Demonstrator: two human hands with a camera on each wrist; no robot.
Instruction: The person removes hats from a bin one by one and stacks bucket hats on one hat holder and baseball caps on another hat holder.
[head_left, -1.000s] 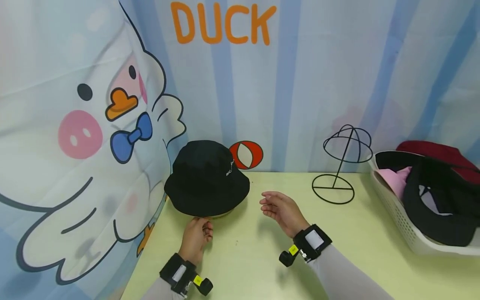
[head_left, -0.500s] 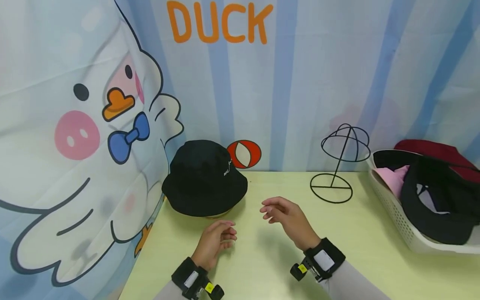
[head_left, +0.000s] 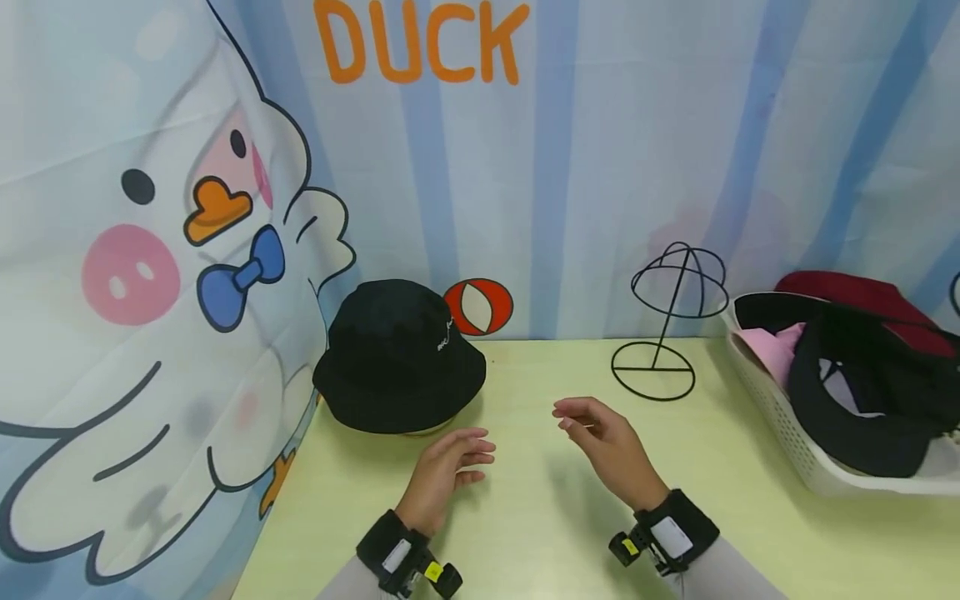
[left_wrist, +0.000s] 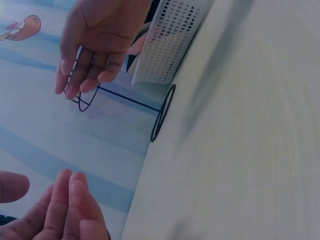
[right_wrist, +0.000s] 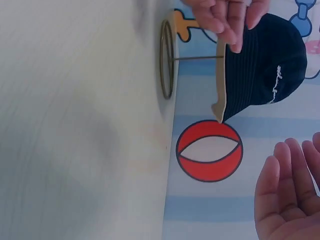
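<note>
A black bucket hat (head_left: 397, 358) with small white lettering sits on a wire stand (right_wrist: 167, 60) at the left of the table; the right wrist view shows the stand's ring base and the hat's pale underside. My left hand (head_left: 450, 479) is in front of the hat, fingers extended and slightly bent, holding nothing. Farther right, my right hand (head_left: 611, 450) hovers over the table with relaxed fingers and nothing in its grasp. It is nearest to a bare black wire hat stand (head_left: 667, 321) at the back. The palms roughly face each other.
At the right, a white perforated basket (head_left: 780, 433) holds several hats, among them a black cap (head_left: 847, 417), a dark red one (head_left: 862, 296) and something pink (head_left: 776, 350). A printed duck curtain (head_left: 480, 167) hangs behind the pale yellow-green table (head_left: 525, 533).
My left hand has left the hat's front brim and shifted right. My right hand has moved right and nearer to me. The head view has turned slightly right; the hat stays on its stand.
</note>
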